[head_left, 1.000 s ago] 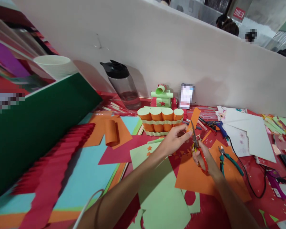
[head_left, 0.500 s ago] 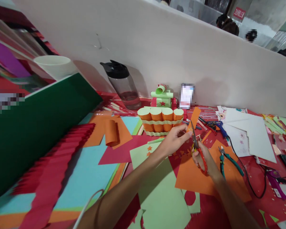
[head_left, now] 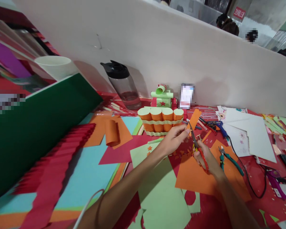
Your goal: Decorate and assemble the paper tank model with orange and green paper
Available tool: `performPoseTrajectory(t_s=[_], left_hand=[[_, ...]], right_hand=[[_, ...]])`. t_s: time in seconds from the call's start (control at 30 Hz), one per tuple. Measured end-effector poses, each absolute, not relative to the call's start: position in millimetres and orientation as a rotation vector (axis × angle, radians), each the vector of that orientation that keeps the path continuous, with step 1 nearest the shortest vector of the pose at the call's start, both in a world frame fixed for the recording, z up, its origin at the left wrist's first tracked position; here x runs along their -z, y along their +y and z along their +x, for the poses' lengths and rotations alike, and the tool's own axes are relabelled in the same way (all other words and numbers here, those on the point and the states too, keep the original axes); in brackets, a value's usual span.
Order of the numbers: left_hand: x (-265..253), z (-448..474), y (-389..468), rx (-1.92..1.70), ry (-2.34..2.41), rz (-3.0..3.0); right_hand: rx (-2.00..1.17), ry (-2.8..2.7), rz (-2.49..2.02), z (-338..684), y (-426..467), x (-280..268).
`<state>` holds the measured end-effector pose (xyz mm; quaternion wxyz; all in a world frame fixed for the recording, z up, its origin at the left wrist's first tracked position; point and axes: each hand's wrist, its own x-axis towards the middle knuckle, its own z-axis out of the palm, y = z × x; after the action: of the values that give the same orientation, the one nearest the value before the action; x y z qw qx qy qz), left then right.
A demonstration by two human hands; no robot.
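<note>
My right hand is closed round the red and yellow handles of a pair of scissors, whose blades point up and left. Between the fingertips of my left hand I pinch a narrow orange paper strip; the blades lie against its lower part. Just left of the strip stands an orange scalloped paper piece with pale green top and bands. Small orange paper stars lie on a pale green sheet beneath my left forearm. Orange paper lies under my right hand.
Green-handled pliers and a blue glue gun with a black cord lie on the right. A water bottle, phone and green paper model stand by the partition. A green board leans on the left.
The scissors have swung slightly left, their tip now lower. My right hand has shifted a little right, and the left hand slightly left. The orange strip tilts a bit more to the right.
</note>
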<state>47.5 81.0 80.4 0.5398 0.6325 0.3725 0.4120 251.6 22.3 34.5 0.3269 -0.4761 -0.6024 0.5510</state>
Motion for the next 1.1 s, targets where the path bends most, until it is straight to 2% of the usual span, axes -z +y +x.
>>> performPoseTrajectory(t_s=[1.1], left_hand=[[-82, 31, 93, -0.835, 0.926, 1.651]], right_hand=[[-1.468, -1.593, -1.392, 261, 28, -44]])
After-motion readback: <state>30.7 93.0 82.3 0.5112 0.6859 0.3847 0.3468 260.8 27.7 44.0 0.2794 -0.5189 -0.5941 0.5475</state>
